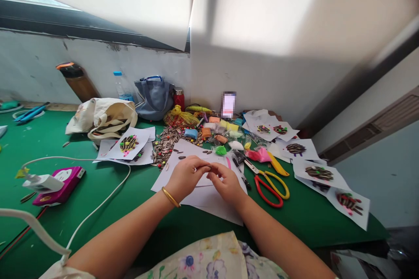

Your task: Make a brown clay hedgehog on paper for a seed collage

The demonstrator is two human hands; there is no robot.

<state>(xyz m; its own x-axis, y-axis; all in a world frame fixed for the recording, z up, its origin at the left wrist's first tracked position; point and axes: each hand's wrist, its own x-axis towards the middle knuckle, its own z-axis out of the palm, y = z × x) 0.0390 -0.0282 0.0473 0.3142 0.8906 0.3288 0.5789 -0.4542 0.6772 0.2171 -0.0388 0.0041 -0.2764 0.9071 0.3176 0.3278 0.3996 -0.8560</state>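
Paper (207,196) lies on the green table (144,213), directly beneath your two hands. Your left hand (188,176) and right hand (226,184) meet at the fingertips above it; whether either is clamped on something small, I cannot tell. A few loose seeds (182,157) lie on the sheet near your left fingers, with the seed pile (163,146) just beyond. Beside your right hand are a black pen (237,165), then scissors (270,184) with red and yellow handles. Clay packets (206,132) sit farther back, and seed pictures (319,173) line the right edge.
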